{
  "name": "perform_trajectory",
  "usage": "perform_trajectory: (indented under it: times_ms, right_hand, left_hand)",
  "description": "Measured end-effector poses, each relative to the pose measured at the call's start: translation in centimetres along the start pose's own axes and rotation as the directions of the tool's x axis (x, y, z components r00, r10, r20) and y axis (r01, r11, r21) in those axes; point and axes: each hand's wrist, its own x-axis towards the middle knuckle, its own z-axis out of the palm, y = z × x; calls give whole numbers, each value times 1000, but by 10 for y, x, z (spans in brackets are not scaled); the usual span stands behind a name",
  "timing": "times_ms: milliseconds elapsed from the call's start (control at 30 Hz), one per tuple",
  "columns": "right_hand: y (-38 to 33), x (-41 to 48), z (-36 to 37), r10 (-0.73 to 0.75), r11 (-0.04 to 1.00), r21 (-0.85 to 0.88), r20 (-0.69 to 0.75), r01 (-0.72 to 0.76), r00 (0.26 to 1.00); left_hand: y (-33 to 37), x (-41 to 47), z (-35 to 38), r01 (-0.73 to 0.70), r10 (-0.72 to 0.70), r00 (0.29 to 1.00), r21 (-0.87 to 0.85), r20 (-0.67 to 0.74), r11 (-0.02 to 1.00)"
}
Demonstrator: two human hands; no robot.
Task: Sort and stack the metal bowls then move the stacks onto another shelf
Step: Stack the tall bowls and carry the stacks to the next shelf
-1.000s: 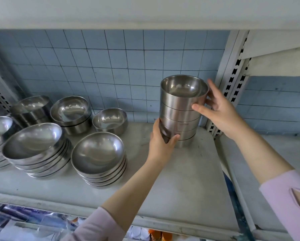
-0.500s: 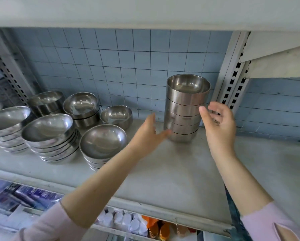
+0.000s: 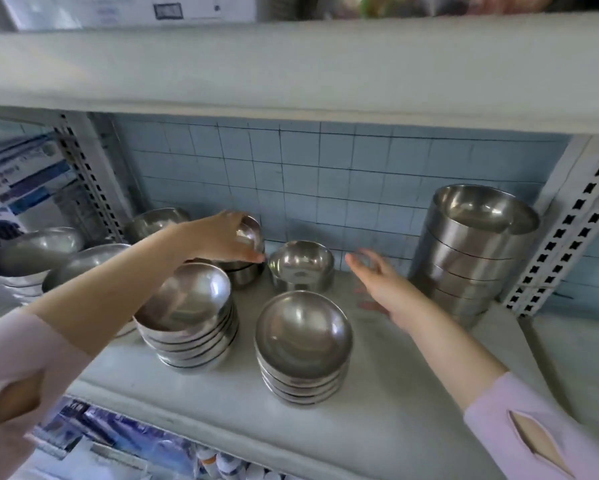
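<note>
A tall stack of deep metal bowls (image 3: 471, 258) stands at the back right of the white shelf (image 3: 395, 393). A single small deep bowl (image 3: 301, 265) sits at the back centre. Left of it is a short stack of deep bowls (image 3: 246, 271). My left hand (image 3: 222, 240) lies over its top bowl, fingers curled down over the rim. My right hand (image 3: 377, 275) hovers open and blurred between the single bowl and the tall stack, touching neither. Two stacks of shallow bowls (image 3: 303, 341) (image 3: 187, 306) stand in front.
More shallow bowl stacks (image 3: 31, 251) and a deep bowl (image 3: 152, 220) crowd the left end. Perforated uprights (image 3: 568, 230) bound the bay on the right. An upper shelf (image 3: 291, 71) hangs overhead. Packaged goods fill the shelf below (image 3: 135, 441).
Both hands let go of the tall stack and swung left. My left hand reached the back stack of deep bowls. The camera turned left and up.
</note>
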Motion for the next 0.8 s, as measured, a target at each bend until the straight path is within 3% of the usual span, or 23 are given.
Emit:
perform_trajectory:
  times_ms: [67,167,400,533,667,800]
  right_hand:
    - [-1,13,16,113,994,-8,18,-112,993]
    - [0,29,34,180,975,-135,28,-175,983]
    - [0,41,52,102,965,-244,7,-97,995]
    - [2,40,55,116,991,67,-37,-114,993]
    - [-4,38,47,187,872,469,-60,-137,981]
    - [-28,6,20,75,825,565,-110,0,991]
  left_hand:
    - [-15,23,3,65,-74,996,142,56,988]
    - [-29,46,7,154,-172,980,173,96,973]
    - [-46,66,16,141,-157,984,167,89,976]
    - [-51,66,13,98,-100,995,93,22,991]
    - [-54,51,-8,46,-47,996,-10,-69,999]
    - [-36,17,-31,-57,21,983,-198,-183,979]
